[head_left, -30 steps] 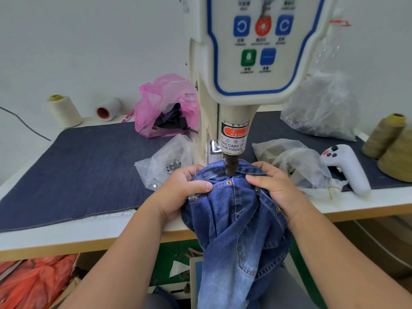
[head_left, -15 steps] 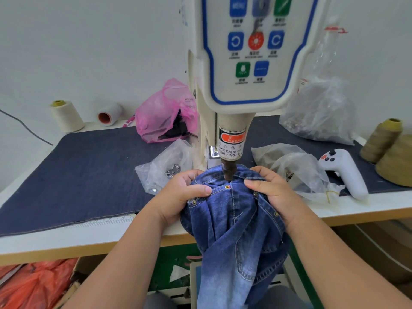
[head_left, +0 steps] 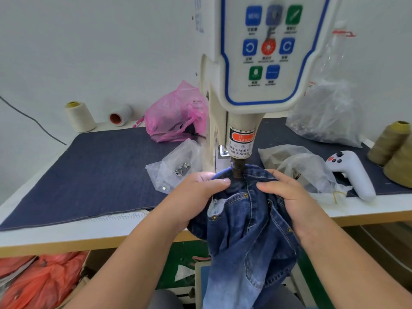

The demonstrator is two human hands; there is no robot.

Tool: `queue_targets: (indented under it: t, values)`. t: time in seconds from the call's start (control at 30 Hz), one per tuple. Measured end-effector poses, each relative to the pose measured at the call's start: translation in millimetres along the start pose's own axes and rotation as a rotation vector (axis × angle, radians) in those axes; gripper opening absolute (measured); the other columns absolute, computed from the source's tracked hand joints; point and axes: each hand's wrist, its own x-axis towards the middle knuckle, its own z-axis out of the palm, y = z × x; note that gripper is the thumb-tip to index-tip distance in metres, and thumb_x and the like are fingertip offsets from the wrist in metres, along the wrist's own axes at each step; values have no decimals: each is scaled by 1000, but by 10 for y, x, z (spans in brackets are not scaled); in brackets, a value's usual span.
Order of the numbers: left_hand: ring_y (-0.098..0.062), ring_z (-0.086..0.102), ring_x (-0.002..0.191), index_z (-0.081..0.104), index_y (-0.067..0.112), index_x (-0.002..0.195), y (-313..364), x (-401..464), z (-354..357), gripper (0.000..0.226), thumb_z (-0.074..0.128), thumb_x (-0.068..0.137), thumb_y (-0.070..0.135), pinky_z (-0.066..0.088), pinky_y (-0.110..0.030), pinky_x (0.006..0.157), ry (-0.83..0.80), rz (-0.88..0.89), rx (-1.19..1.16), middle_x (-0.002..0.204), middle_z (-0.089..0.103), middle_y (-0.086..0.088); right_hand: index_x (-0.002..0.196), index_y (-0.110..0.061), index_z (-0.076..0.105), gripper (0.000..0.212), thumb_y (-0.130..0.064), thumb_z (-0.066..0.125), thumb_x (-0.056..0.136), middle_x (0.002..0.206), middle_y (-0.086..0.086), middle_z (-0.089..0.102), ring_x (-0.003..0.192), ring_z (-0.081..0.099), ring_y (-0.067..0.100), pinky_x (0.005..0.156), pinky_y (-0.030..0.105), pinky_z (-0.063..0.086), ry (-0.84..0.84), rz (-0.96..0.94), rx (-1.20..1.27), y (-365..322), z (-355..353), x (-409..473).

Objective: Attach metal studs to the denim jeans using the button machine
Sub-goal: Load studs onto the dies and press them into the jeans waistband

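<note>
Denim jeans (head_left: 249,237) of mid-blue woven cotton, orange-stitched along the seams, are bunched under the button machine (head_left: 243,103) at the counter (head_left: 66,230) edge. Their top portion is humped over the machine's base and the rest hangs straight down off the counter toward the person's lap, fading paler at the bottom, so the long axis runs vertically. The left hand (head_left: 198,195) grips a fold of denim, its fingers (head_left: 219,182) curled over the cloth and clamped on it just left of the dark cylindrical punch (head_left: 237,169). The right hand (head_left: 287,195) clamps the fabric on the other side, thumb extended toward the punch. Between the two sets of fingers the punch tip meets the cloth. Small round brass studs (head_left: 245,194) sit on the denim just below the fingers.

The machine is smooth cream plastic with a blue-outlined panel of square buttons. Beyond the left fingers lies a crinkled clear bag (head_left: 176,168) of metal pieces on a dark denim mat (head_left: 100,175); beyond the right fingers lie more clear bags (head_left: 298,166) and a white handheld controller (head_left: 351,175).
</note>
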Motion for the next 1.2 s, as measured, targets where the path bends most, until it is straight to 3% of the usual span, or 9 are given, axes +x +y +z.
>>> queue_targets:
  t: [0.2,0.3,0.5,0.67,0.83,0.97,1.07,1.13,1.2]
  values:
    - [-34,57,90,65,9,97,-6,-115,138,18,64,94,26,43,-44,86,10,-232,-279,95,62,-20,125,8,56,67,-12,71,63,120,38,60,114,56,56,103,67,40,24,147,-21,-85,43,-180]
    - [-36,51,101,63,10,105,5,-130,172,20,64,93,26,39,-48,92,9,-279,-344,106,56,-23,124,9,55,63,-10,70,67,119,37,61,109,60,53,101,66,43,56,177,-52,-108,64,-235]
    - [-30,67,82,73,15,101,96,-65,168,16,60,97,23,55,-41,82,14,-338,-263,96,71,-17,123,9,57,43,-3,63,83,119,35,62,113,58,53,101,66,43,109,214,-58,-111,102,-263]
    - [-35,62,100,72,7,100,-13,-260,182,22,62,92,25,45,-49,103,-128,-443,-279,109,68,-21,120,3,62,53,-10,69,69,115,32,66,108,64,48,95,57,49,31,261,-13,-89,7,-451]
    - [-28,68,77,77,11,82,-86,-405,331,18,64,93,18,55,-37,78,-103,-196,-218,89,72,-19,111,-11,67,50,-14,82,64,106,21,73,95,71,38,89,50,55,-19,157,-135,-86,-139,-746]
    - [-32,69,92,74,5,97,118,-456,474,28,68,83,28,53,-47,93,-164,13,-68,100,74,-19,124,-21,66,66,-18,90,62,120,11,71,111,68,29,92,42,57,-261,35,-199,-86,-42,-971]
    - [-25,69,91,72,6,98,251,-470,459,32,70,81,33,53,-48,92,-162,175,81,98,74,-17,104,-18,76,47,-3,86,61,103,13,76,96,73,30,74,32,60,-115,-78,-237,-146,-16,-996]
    - [-22,67,84,69,6,96,251,-487,367,38,75,78,39,53,-42,81,-174,224,111,92,73,-13,91,-17,79,33,-6,76,60,95,18,76,87,74,34,66,33,60,-82,-134,-181,-241,-40,-1000]
    - [-28,69,89,68,11,97,175,-529,256,43,79,72,44,54,-43,86,-201,221,150,97,73,-11,85,-11,78,31,-8,80,54,92,23,74,80,74,38,60,36,59,-38,-147,-69,-343,-88,-1010]
